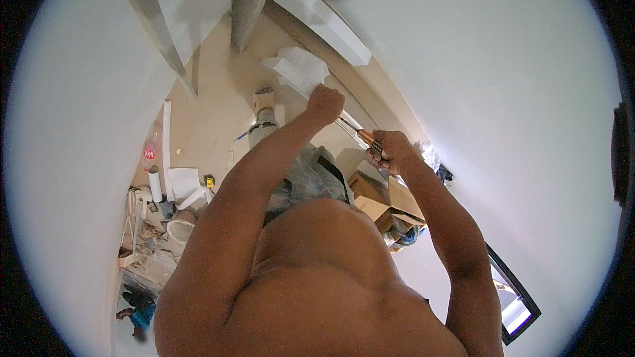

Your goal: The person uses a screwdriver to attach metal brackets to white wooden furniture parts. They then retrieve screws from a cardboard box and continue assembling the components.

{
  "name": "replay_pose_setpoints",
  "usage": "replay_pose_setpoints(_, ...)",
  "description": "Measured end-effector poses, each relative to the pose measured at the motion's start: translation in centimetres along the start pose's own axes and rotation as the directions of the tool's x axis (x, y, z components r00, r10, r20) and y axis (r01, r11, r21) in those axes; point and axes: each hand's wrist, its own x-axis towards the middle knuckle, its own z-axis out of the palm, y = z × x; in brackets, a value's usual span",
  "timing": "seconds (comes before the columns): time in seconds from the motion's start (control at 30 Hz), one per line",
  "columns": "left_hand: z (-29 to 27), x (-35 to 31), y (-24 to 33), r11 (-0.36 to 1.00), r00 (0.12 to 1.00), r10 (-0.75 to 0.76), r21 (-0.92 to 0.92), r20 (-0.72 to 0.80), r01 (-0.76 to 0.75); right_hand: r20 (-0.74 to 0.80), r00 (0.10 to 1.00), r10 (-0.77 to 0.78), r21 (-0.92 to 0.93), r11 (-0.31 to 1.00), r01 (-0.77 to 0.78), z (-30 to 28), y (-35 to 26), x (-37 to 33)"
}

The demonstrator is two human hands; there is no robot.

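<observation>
An orange-handled tool (366, 137) is gripped by the right hand (393, 150), presumably for control, while the fingers of the left hand (326, 104) are closed at the white strip (293, 75), their exact hold hidden.

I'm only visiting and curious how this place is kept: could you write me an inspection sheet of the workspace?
Surface: beige floor, cluttered at the left.
Job's things: white strip; orange-handled tool.
Clutter: yellow tape measure, clear bottle, bucket, open cardboard box.
Grips: left grip closed at the white strip, its hold hidden; right grip around the orange-handled tool.
Cables: none clearly seen.
Surroundings: pale walls, grey posts, black-framed panel.
</observation>
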Motion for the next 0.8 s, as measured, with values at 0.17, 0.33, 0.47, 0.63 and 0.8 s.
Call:
replay_pose_setpoints(0.17,0.6,-0.2,-0.1,1.0,0.997,0.01,-0.026,-0.079,-0.012,-0.129,0.927,-0.351,-0.651,0.736,0.188,0.8,-1.2,-2.9)
replay_pose_setpoints(0.33,0.1,-0.2,0.1,0.999,0.996,0.026,-0.024,-0.083,-0.028,-0.114,0.95,-0.29,-0.372,0.9,0.23,0.3,-2.1,-2.8)
replay_pose_setpoints(0.47,-0.4,0.2,0.2,1.0,1.0,0.006,0.016,0.027,-0.007,0.399,0.875,0.274,0.552,0.69,-0.468,-1.2,-2.2,-1.1)
replay_pose_setpoints(0.63,-0.1,0.1,0.0,0.999,0.993,0.051,0.01,-0.107,-0.05,-0.074,0.767,-0.638,-0.747,0.545,0.381,0.4,-1.8,-2.8)
replay_pose_setpoints(0.8,0.4,0.4,-0.1,0.999,0.998,0.045,0.03,-0.05,-0.043,-0.067,0.933,-0.354,-0.518,0.812,0.27,0.4,-1.5,-2.4)
